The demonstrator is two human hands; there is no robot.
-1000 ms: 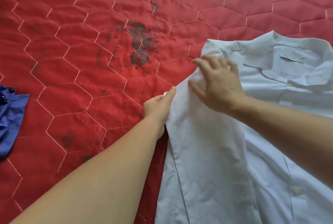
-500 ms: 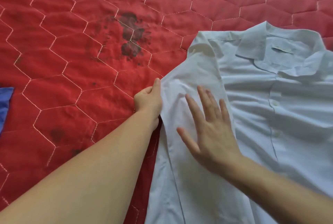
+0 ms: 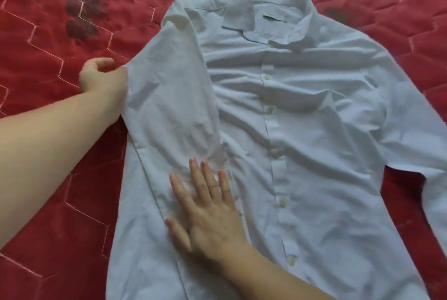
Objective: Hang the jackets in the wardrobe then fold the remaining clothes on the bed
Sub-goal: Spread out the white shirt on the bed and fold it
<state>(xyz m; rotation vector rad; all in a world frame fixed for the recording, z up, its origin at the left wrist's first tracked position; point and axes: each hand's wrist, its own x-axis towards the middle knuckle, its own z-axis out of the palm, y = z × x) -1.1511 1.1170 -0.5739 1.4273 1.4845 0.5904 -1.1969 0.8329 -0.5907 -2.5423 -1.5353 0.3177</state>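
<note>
A pale blue button-up shirt (image 3: 302, 130) is laid front-up on the bed (image 3: 48, 203), its collar (image 3: 268, 17) at the far end from the hands and its buttoned placket (image 3: 271, 111) running toward the person just to the right of the right hand. The sleeve (image 3: 169, 96) on the left-hand side is folded inward over the shirt front, and it is lain across the cloth between the two hands. The right hand (image 3: 208, 212) is pressed flat on the shirt, fingers straight and spread, with nothing grasped, the fingertips (image 3: 193, 162) being placed at the lower end of the folded sleeve. The left hand (image 3: 104, 77) is held at the shirt's left edge, beside the fold, with its fingers curled; the fabric edge is touched by it, though whether cloth is actually pinched cannot be told. The other sleeve (image 3: 416, 145) is spread outward, well beyond the right hand. The bed is covered by a red quilt stitched in hexagons, and dark stains (image 3: 79, 9) are seen on it beyond the left hand.
</note>
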